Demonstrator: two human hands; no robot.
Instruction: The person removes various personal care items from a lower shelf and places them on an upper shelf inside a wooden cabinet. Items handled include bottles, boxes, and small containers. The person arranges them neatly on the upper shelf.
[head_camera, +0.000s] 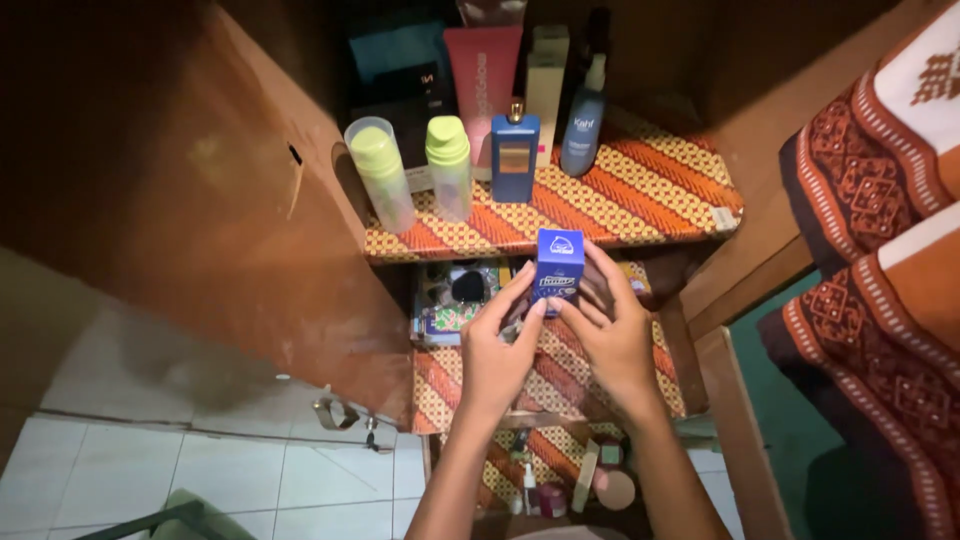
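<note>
Both of my hands hold a small blue carton (558, 262) upright in front of an open wooden cabinet. My left hand (497, 345) grips its left side with thumb and fingers. My right hand (607, 335) wraps the right side, fingertips touching the lower front of the carton. Just behind it is the front edge of the upper shelf (650, 190), which is lined with orange patterned cloth.
On the upper shelf stand two pale green capped bottles (383, 170), a blue square bottle (515, 155), a grey-blue pump bottle (583, 125), a pink tube (483, 75) and boxes. Lower shelves hold small items. The open cabinet door (220, 220) is left; patterned fabric (880, 250) right; tiled floor below.
</note>
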